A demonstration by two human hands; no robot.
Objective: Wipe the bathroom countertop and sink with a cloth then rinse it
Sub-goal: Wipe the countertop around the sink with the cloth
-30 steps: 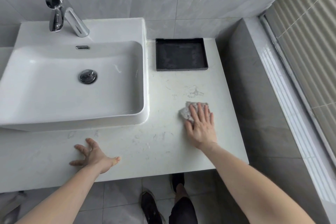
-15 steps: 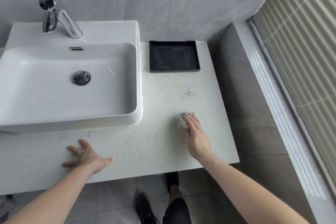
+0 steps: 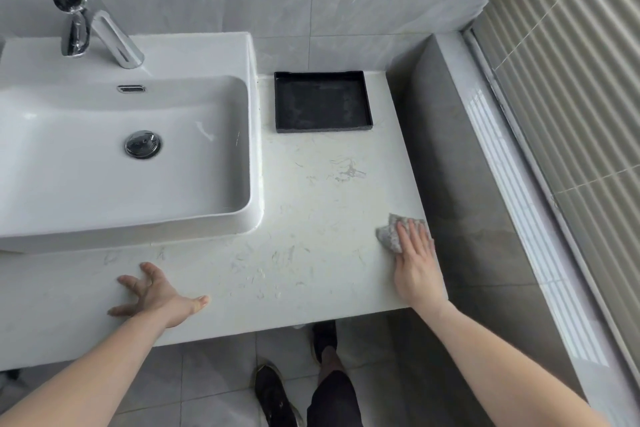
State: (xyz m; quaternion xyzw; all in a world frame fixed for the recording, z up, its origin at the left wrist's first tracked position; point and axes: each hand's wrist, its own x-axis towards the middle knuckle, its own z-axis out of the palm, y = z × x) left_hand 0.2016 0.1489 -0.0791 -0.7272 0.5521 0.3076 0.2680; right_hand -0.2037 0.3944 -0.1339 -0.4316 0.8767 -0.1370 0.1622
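A small grey cloth (image 3: 389,234) lies crumpled on the white marbled countertop (image 3: 311,218), close to its right edge. My right hand (image 3: 415,263) presses flat on the cloth, fingers together, covering its near half. My left hand (image 3: 156,295) rests on the countertop in front of the sink, fingers spread, holding nothing. The white rectangular sink (image 3: 124,156) sits on the counter at the left, with a chrome drain plug (image 3: 142,144) in its basin and a chrome tap (image 3: 90,17) behind it.
A black square tray (image 3: 322,101) stands at the back of the counter against the tiled wall. A grey tiled ledge (image 3: 457,149) and a window with blinds (image 3: 571,97) run along the right. My feet (image 3: 277,392) stand on the tile floor below the counter's front edge.
My right hand has slid the cloth rightward and toward me, from mid-counter to the right edge. My left hand has stayed planted on the counter. The view has shifted slightly.
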